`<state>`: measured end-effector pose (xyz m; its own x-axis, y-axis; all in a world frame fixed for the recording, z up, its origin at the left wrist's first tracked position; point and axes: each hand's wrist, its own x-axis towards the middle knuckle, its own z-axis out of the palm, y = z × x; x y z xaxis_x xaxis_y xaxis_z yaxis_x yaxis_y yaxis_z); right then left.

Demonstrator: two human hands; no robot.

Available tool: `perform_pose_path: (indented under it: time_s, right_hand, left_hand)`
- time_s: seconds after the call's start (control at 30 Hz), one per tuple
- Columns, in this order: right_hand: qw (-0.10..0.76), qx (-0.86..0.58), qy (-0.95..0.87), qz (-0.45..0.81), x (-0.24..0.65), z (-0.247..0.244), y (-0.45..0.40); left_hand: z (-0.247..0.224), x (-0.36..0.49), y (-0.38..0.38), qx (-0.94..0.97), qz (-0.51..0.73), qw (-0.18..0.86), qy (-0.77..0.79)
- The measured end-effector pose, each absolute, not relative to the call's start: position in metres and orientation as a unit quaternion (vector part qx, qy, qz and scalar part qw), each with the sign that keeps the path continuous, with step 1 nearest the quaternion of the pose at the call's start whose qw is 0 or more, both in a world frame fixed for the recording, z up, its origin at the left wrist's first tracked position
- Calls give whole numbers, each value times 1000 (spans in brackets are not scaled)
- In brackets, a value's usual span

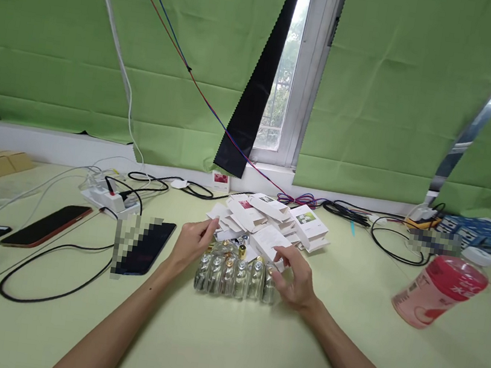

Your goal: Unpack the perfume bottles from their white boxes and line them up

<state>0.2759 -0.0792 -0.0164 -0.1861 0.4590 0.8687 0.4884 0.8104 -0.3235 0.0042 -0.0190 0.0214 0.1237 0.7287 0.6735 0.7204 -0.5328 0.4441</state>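
Observation:
A row of small clear glass bottles [240,279] stands on the pale green table, with more bottles and a gold cap [242,249] just behind. Beyond them lies a heap of white flattened or open cartons [271,212], some with small printed pictures. To the left of the bottles is my left hand [194,239], its fingers curled together near the cartons; whether it pinches anything is too small to tell. My right hand [297,278] is at the right end of the row, thumb and fingers apart around the last bottle's side, holding nothing visible.
Phones [145,248] and a looping black cable [50,303] lie on the left, near a white power strip [118,199]. A pink-labelled bottle [440,290] stands at the right. Black cables [346,213] run along the back, with blue packs [471,231] at the back right.

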Motion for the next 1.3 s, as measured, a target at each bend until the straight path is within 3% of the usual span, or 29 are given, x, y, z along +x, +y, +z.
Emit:
perform_pose_path:
  time_s: [0.57, 1.3]
  right_hand:
    - [480, -334, -809, 65, 273, -17, -79]
    - [486, -350, -800, 35, 269, -16, -76]
  left_hand:
    - [20, -2, -12, 787, 350, 142, 488]
    - [20, -1, -16, 791, 345, 117, 491]
